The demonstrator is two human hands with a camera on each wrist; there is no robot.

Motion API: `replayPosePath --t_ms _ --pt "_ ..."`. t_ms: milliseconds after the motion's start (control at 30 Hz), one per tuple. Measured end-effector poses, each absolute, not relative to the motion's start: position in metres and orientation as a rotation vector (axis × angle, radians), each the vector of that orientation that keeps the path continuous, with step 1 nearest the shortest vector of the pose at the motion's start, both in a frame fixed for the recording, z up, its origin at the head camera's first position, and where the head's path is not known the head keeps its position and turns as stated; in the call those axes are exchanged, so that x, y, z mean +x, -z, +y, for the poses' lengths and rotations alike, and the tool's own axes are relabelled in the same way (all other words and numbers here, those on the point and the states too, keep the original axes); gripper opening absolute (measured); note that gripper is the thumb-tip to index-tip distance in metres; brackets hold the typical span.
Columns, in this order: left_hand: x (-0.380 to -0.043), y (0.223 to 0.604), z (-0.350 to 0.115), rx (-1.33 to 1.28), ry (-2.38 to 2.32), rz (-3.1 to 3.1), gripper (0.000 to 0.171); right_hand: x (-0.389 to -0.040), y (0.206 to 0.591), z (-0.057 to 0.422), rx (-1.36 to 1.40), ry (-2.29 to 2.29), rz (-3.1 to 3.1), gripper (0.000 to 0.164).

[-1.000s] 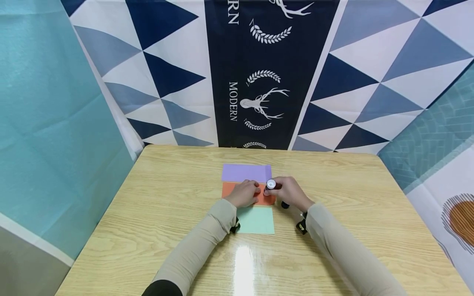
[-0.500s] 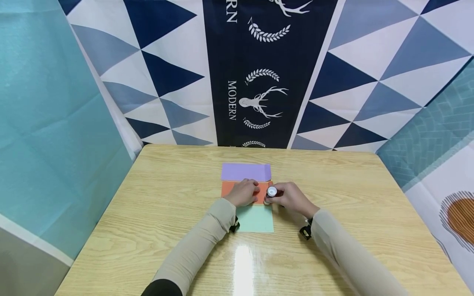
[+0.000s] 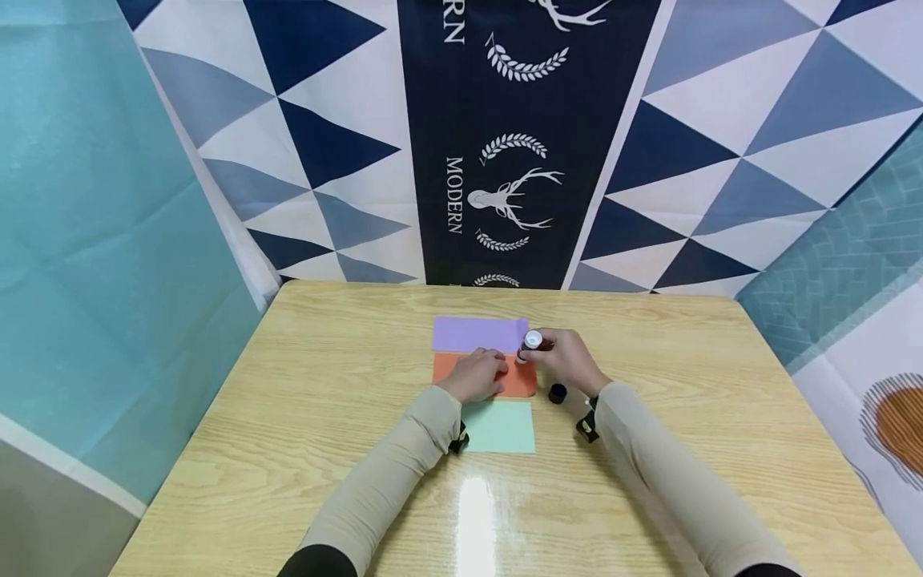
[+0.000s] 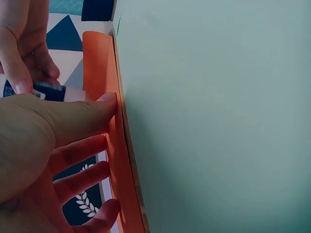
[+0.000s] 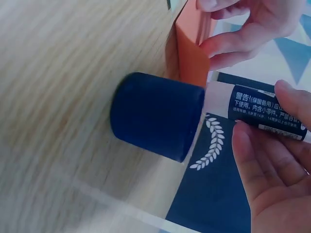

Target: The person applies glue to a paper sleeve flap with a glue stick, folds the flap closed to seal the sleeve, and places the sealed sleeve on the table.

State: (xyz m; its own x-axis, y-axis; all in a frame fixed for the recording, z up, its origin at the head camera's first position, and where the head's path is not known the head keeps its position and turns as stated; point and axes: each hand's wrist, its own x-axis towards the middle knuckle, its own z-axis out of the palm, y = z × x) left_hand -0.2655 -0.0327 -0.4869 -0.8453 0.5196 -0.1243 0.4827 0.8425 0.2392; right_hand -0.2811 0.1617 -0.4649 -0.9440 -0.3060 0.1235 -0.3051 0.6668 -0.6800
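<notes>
My right hand (image 3: 570, 359) grips an uncapped glue stick (image 5: 265, 109) with a dark printed label, its pale end down at the right edge of the orange paper (image 3: 445, 369). Thumb and fingers pinch the barrel in the right wrist view. My left hand (image 3: 476, 377) rests on the orange paper with its fingers spread, holding it against the table. In the left wrist view the left thumb and fingertips touch the orange paper (image 4: 116, 165). A dark blue cap (image 5: 158, 114) stands on the table beside the right hand.
A purple paper (image 3: 476, 334) lies beyond the orange one, its right end creased. Nearer to me lies a light green paper (image 3: 505, 429). All sit on a wooden table (image 3: 346, 385), with a patterned cloth (image 3: 339, 144) hanging behind its far edge.
My right hand first drew the glue stick toward me along the orange paper's right edge, then moved it back away to the far corner. The left hand stayed in place.
</notes>
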Motion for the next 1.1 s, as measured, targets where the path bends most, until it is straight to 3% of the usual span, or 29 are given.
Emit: replayPosePath --t_ms 567,1100 --pt "-0.265 0.488 -0.031 0.766 -0.312 2.845 0.035 -0.286 0.475 0.157 -0.591 1.130 2.873 0.012" --pt "-0.262 0.487 -0.031 0.752 -0.318 2.853 0.032 -0.245 0.471 0.164 -0.679 1.119 2.828 0.013"
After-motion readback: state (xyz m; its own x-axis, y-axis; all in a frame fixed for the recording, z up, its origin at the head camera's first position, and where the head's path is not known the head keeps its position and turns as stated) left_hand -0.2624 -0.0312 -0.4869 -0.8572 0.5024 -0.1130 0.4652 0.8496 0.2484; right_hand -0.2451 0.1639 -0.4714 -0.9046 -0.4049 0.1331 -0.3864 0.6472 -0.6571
